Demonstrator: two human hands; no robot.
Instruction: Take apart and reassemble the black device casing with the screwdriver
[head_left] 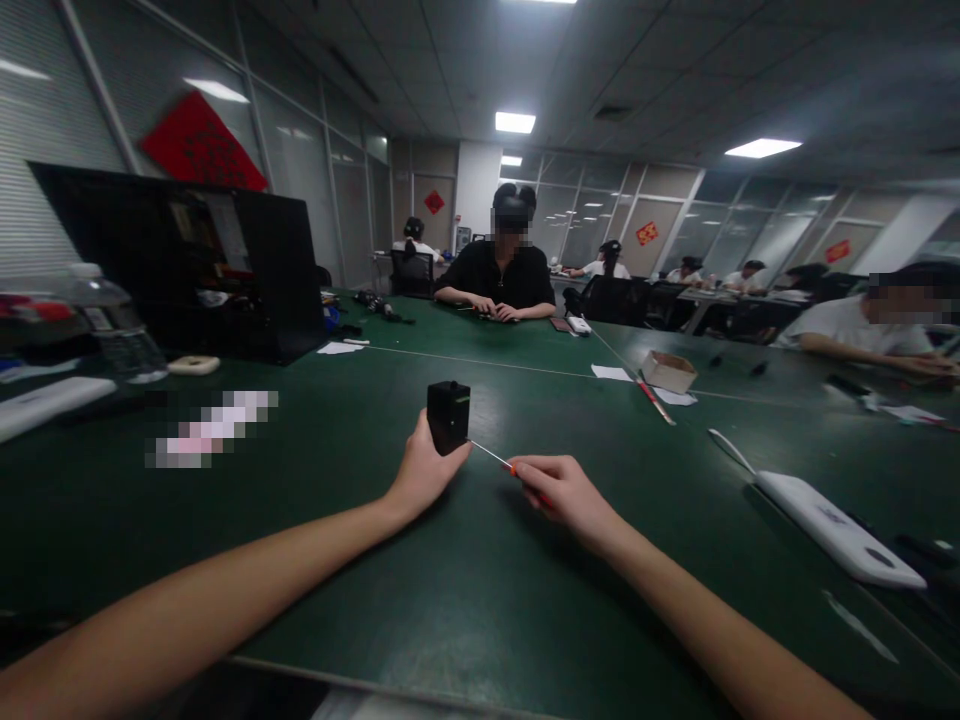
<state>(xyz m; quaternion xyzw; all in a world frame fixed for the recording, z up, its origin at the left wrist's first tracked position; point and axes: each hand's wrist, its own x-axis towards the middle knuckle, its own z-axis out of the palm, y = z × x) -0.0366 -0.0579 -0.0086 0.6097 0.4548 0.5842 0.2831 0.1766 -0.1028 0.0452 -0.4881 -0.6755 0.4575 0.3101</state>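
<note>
My left hand (pixel 429 468) is closed round the lower part of a small black box (pixel 448 412), which stands upright over the green table (pixel 420 610). A little green mark and a pale dot show on the box. In my right hand (pixel 564 492) is a screwdriver (pixel 495 457) with a thin metal shaft and a red-orange handle, mostly covered by my fingers. Its tip points left and meets the lower right edge of the box, by my left thumb. Whether it sits in a screw is too small to tell.
To the left stand a black screen (pixel 277 270) and a clear bottle (pixel 124 330). A white power-bank-like device (pixel 832 525) with a strap lies right. Farther off are an open small box (pixel 670 371) and a red stick (pixel 654 398). A person (pixel 499 270) sits opposite.
</note>
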